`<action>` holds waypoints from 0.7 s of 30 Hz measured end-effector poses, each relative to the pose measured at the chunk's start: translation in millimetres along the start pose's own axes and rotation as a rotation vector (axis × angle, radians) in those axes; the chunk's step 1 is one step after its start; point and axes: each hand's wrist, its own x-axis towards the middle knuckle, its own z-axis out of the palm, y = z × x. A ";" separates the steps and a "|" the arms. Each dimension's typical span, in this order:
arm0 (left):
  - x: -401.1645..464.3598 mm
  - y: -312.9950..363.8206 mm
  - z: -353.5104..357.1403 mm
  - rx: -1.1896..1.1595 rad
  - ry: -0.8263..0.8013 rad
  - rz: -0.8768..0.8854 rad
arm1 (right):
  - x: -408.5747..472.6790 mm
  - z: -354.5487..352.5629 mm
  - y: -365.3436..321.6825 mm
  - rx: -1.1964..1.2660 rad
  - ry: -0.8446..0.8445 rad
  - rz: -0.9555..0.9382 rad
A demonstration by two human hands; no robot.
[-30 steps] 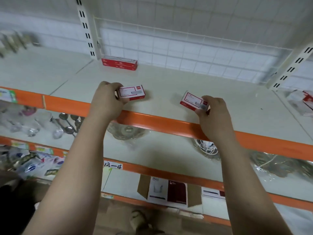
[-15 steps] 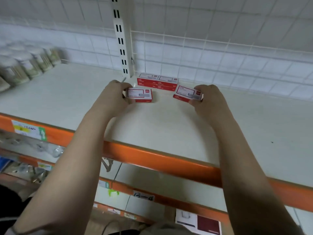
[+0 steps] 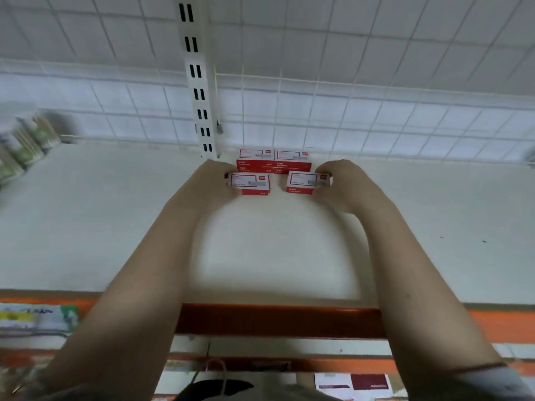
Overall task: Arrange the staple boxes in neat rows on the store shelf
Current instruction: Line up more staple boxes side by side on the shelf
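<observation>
**Two more staple boxes reach the back row**

A red-and-white staple box (image 3: 250,184) sits in the grip of the left hand (image 3: 212,186), whose fingers curl round its left end. A second staple box (image 3: 307,183) is held the same way by the right hand (image 3: 346,185) at its right end, and it sits slightly skewed, its left end turned a little toward the viewer. Both boxes are low over the shelf (image 3: 86,227); whether they rest on it I cannot tell. Just behind them, against the wire grid back, stands the back row (image 3: 274,163): boxes set side by side and apparently stacked two high, next to the slotted white upright (image 3: 197,82).

The step in hand looks like placement, starting a second row in front of the first. The next move probably calls for squaring the right-hand box to the row behind, closing the gap between the two held boxes so their ends meet, sliding both back flush, then letting go without nudging the stack.

Blurred jars (image 3: 26,140) stand far left on the shelf, and an orange rail (image 3: 278,321) runs along its front edge.
</observation>
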 end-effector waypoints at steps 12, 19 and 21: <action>18.5 -5.8 2.9 -0.126 0.003 -0.110 | 17.6 13.1 0.8 0.171 0.010 0.104; 24.5 0.1 -1.2 -0.048 -0.046 -0.071 | 28.5 9.8 -3.8 0.193 -0.059 0.120; 28.5 -3.0 -1.5 -0.066 -0.072 -0.083 | 30.0 8.3 -5.1 0.207 -0.086 0.111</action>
